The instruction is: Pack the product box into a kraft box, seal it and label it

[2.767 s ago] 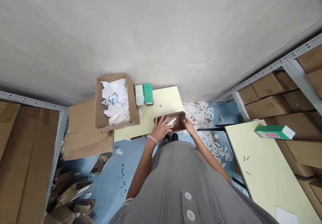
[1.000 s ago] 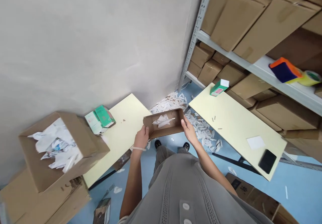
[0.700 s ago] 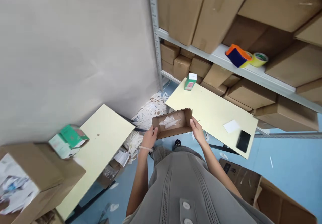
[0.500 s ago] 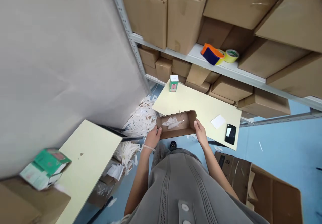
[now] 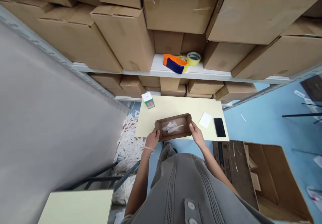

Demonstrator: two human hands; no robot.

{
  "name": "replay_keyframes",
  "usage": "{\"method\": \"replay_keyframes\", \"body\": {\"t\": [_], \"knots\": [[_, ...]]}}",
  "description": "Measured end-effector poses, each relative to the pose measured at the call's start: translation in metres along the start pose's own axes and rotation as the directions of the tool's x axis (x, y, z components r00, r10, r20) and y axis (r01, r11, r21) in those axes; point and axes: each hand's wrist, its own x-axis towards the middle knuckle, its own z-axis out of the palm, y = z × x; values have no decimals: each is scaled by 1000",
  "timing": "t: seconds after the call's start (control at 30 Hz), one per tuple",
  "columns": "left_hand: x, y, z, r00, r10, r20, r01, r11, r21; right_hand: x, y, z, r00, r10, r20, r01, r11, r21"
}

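Between my two hands is a small open cardboard box, held level near the table's front edge. Inside it lies a crumpled white wrapped bundle; I cannot make out what it is. My left hand grips the box's left end, thumb over the rim. The right end is pinched by my right hand. On the pale yellow table stand a small green-and-white carton at the back left, and a white card and a black phone to the right.
A shelf rack full of cardboard boxes rises behind the table, with an orange-and-blue tape dispenser and a yellow tape roll on it. Shredded paper covers the floor at left. A large open carton stands at right. A second table is lower left.
My view has turned right, bringing the table square in front and pushing the left table toward the bottom edge. Both hands still hold the box, which has come over the table's front edge.
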Motion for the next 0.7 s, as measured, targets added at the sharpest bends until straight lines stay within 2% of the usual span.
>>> {"method": "replay_keyframes", "body": {"t": [0.1, 0.17, 0.23, 0.33, 0.43, 0.57, 0.7], "knots": [[35, 31, -14, 1000, -3, 7, 2, 999, 46, 27, -10, -8, 996, 24, -82, -24, 1000, 6], [53, 53, -17, 999, 48, 18, -49, 997, 61, 43, -10, -21, 985, 50, -163, -46, 999, 27], [67, 70, -16, 992, 115, 52, -119, 991, 61, 57, -5, -35, 970, 76, -232, -65, 996, 54], [81, 86, -7, 982, 161, 98, -168, 983, 67, 71, 13, -51, 955, 114, -273, -94, 992, 87], [90, 93, 11, 986, 129, 101, -139, 986, 93, 80, 39, -53, 960, 134, -246, -120, 990, 69], [96, 98, 39, 993, 3, 118, -17, 993, 115, 89, 75, -47, 983, 136, -122, -129, 989, 66], [102, 102, 52, 994, -58, 97, 45, 990, 131, 102, 94, -48, 990, 136, -36, -133, 988, 79]]}}
